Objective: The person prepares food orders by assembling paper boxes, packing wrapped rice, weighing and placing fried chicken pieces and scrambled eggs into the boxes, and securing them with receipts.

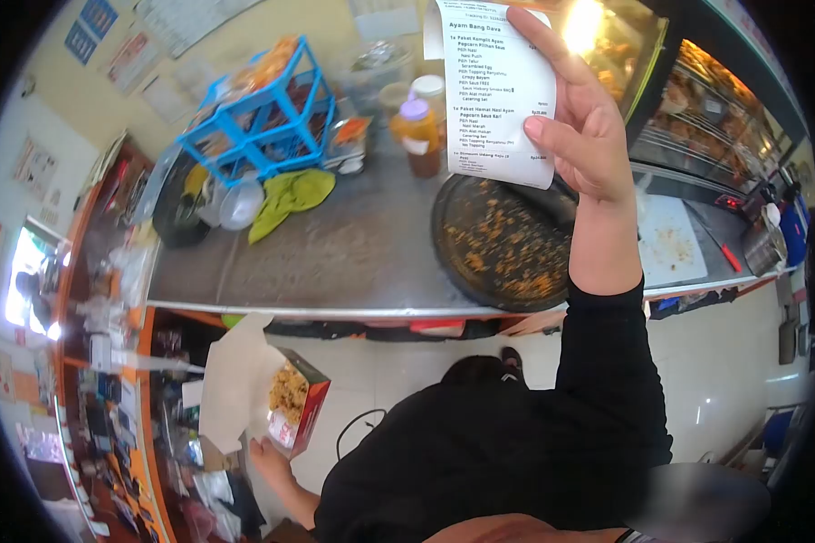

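My right hand [589, 127] is raised at the top and pinches a long printed receipt [496, 100], its text facing me. The thumb lies over the receipt's right edge. Low on the left, my left hand [273, 469] is closed on the near end of a paper food box [313, 409]. The box's white lid [231, 385] stands open, and inside are browned food [287, 389] and a small white-and-red packet [282, 429]. Part of my left hand's fingers is hidden under the box.
On the metal counter [353, 262] are a round dark pan [507, 244] with crumbs, a green cloth [292, 196], a blue rack [263, 118] and a purple-capped bottle [417, 140]. At right, a red-handled knife [726, 253] lies beside a white board [670, 240] and a glass display case [706, 113].
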Available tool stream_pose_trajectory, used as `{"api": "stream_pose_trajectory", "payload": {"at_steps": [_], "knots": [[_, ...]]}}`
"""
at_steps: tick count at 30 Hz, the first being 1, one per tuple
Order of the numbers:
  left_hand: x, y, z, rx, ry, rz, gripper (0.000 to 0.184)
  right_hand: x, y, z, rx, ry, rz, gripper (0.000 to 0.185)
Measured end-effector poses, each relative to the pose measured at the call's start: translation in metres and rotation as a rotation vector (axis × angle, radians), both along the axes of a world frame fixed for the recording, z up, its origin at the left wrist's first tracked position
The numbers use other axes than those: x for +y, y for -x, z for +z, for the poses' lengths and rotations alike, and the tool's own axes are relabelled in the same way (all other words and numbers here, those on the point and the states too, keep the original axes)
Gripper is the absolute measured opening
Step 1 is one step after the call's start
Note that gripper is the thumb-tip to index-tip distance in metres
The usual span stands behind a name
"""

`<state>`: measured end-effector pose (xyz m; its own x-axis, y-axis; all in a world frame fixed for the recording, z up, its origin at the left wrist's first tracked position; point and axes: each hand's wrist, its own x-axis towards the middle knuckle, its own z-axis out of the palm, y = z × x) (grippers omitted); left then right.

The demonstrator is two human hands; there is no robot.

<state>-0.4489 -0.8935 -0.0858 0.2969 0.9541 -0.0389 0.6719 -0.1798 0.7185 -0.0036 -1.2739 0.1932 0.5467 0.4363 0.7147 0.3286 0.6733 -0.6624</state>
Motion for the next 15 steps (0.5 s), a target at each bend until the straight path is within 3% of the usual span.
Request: {"api": "stream_pose_trajectory", "payload": {"at_steps": [3,6,10,15], "knots": [[0.036,0.023,-0.009,0.018,0.026,0.008,0.044,0.051,0.020,-0.008,0.017,0.045,0.054,0.078],[0.064,0.025,-0.014,-0.036,0.070,0.054,0.044,0.098,0.035,-0.015,-0.068,0.181,-0.072,0.070],[0.100,0.023,-0.033,-0.071,0.088,0.093,0.044,0.153,0.036,-0.020,-0.111,0.231,-0.112,0.076],[0.141,-0.007,-0.030,-0.054,0.112,0.066,0.040,0.216,0.011,-0.030,-0.093,0.217,0.023,0.076]]}}
